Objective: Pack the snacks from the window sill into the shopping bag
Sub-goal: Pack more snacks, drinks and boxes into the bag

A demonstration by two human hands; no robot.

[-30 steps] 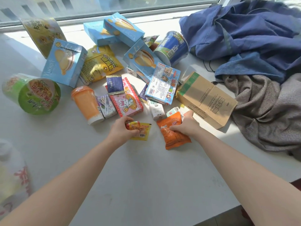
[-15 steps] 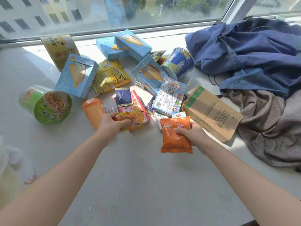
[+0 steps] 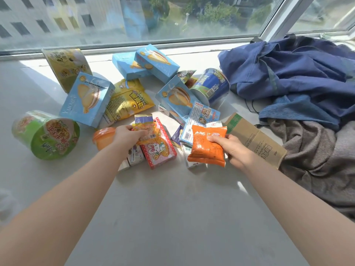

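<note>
Snacks lie scattered on the white window sill (image 3: 163, 208). My left hand (image 3: 127, 135) grips a small yellow packet (image 3: 147, 130), held just above a pink rabbit box (image 3: 160, 148). In my right hand (image 3: 233, 147) is an orange snack bag (image 3: 208, 144), lifted off the sill. Around them lie several blue boxes (image 3: 87, 99), a yellow bag (image 3: 126, 103), a green noodle cup (image 3: 46, 134), a blue cup (image 3: 212, 86), an orange cup (image 3: 103, 138) and small cartons. A white plastic bag (image 3: 7, 206) shows blurred at the left edge.
A brown paper bag (image 3: 255, 140) lies flat right of my right hand. Blue clothing (image 3: 292, 73) and grey cloth (image 3: 322, 164) are heaped at the right. The window (image 3: 134, 18) runs along the back.
Both hands lifted their packets off the sill and raised them. The camera tilted up, showing more of the window.
</note>
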